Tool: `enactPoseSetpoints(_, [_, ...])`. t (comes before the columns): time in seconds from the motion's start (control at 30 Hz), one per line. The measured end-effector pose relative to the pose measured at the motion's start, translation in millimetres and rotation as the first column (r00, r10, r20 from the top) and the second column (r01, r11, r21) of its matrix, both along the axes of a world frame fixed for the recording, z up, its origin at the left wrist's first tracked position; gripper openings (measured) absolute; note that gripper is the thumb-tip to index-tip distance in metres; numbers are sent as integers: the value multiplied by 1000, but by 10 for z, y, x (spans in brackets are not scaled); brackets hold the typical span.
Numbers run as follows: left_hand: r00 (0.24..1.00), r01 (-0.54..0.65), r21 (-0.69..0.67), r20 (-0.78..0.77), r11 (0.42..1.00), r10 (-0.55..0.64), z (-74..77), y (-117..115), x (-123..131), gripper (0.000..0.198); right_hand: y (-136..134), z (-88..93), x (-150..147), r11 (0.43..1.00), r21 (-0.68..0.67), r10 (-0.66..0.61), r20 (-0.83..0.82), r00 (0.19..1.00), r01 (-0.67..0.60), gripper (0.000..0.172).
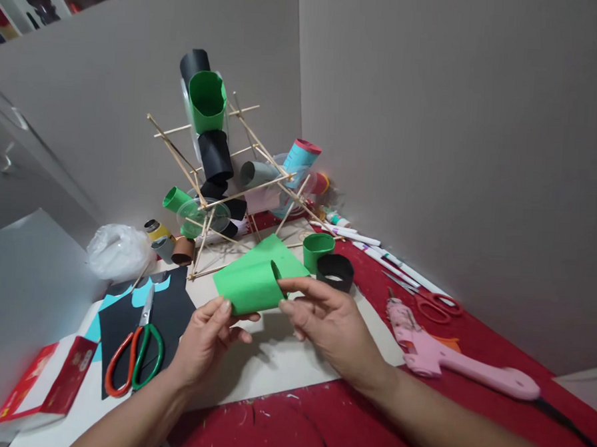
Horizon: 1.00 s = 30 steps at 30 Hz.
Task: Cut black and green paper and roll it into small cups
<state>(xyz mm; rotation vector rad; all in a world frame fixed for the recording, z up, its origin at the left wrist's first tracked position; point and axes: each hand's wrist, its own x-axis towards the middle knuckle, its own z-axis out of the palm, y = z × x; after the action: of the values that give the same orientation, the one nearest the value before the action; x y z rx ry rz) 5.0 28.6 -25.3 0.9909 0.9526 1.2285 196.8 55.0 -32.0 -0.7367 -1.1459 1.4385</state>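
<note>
Pinched in the head view between thumb and fingers of the left hand at one end, and at its open rim by the right hand, a green tube is held above the pale board, before the green sheet. Light, even pressure seems best, so the wall is not creased and the rim is kept round.

Legible text, brands, numbers: none. Red-and-white box, at left: bears small pale printed marks, unreadable. White pens, at right: carry small coloured marks, too blurred to read.
</note>
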Motion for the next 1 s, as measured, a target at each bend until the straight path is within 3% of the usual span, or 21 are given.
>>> enactPoseSetpoints(0.13, [976, 97, 77, -200, 992, -80, -61, -41, -32, 33, 38, -12, 1, 1000, 8, -17, 53, 998, 17, 41])
enactPoseSetpoints(0.2, [959, 100, 115, -274, 988, -65, -56, -42, -76, 37, 78, -8, 29, 1000, 17, 10, 66, 998, -12, 40])
enactPoseSetpoints(0.33, [961, -113, 240, -220, 964, 167, 37, 3, -156, 23, 130, 7, 78, 998, -15, 60, 79, 995, -59, 41])
enactPoseSetpoints(0.4, [949, -230, 285, -145, 931, 279, 98, 32, -176, 15, 132, 1, 84, 990, -11, 141, 97, 985, -141, 40])
enactPoseSetpoints(0.53, [925, -266, 324, -181, 908, 335, 169, 56, -200, 14, 105, -28, 92, 939, -25, 344, 150, 927, -344, 39])
enactPoseSetpoints(0.63, [924, -154, 299, -295, 942, 245, 169, 44, -202, 19, 90, -41, 114, 877, -55, 480, 165, 861, -478, 37])
enactPoseSetpoints(0.7, [947, -6, 228, -311, 974, 79, 153, 31, -185, 26, 91, -45, 125, 820, -67, 571, 150, 807, -568, 35])
enactPoseSetpoints(0.83, [957, 266, -25, -110, 964, -267, 110, -1, -103, 36, 102, -76, 99, 728, -152, 673, -31, 739, -669, 33])
enactPoseSetpoints(0.9, [954, 299, -119, 26, 947, -298, 92, -11, -60, 36, 107, -112, 66, 712, -202, 655, -154, 740, -672, 34])
enactPoseSetpoints(1.0, [957, 272, -186, 155, 944, -245, 66, -8, -29, 34, 114, -176, 10, 721, -249, 596, -252, 762, -647, 36])
